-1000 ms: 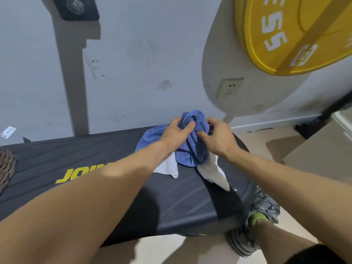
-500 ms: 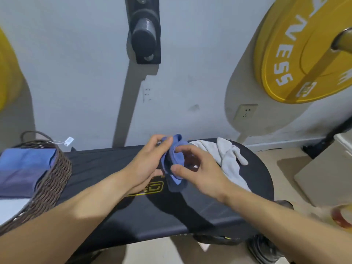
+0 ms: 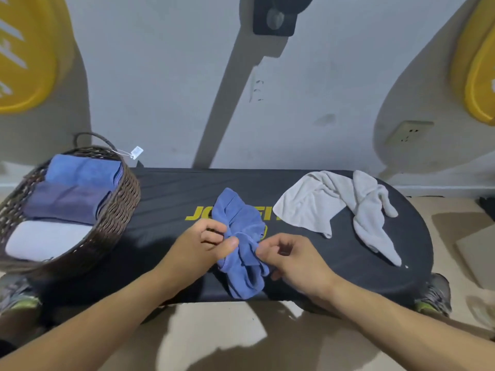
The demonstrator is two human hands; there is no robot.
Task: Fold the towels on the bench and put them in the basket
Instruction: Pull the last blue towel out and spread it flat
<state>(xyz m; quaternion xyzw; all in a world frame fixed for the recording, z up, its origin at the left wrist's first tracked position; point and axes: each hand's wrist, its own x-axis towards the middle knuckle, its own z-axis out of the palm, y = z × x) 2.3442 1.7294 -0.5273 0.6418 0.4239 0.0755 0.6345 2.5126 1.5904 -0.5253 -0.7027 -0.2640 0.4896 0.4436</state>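
The blue towel lies bunched in a loose heap at the middle of the black bench, over the yellow lettering and reaching to the near edge. The left hand pinches a fold of it between thumb and curled fingers on the heap's left side; the right hand pinches the cloth on its right side with fingertips curled in. So each grip is narrow and holds blue cloth.

The towel looks soft, light and limp: it will sag and crease wherever it is not held, and it keeps no shape of its own. It is unlikely to slip from a pinch, and nothing about it is fragile. The sensible places to take hold are two corners of one edge, so that the cloth can be shaken open and laid flat on the bench before folding; in this bunch the corners are hidden, so they must be felt for.

A crumpled white towel lies spread on the right part of the bench, apart from the blue one. At the left end the woven basket already holds three folded towels, blue, darker blue and white.
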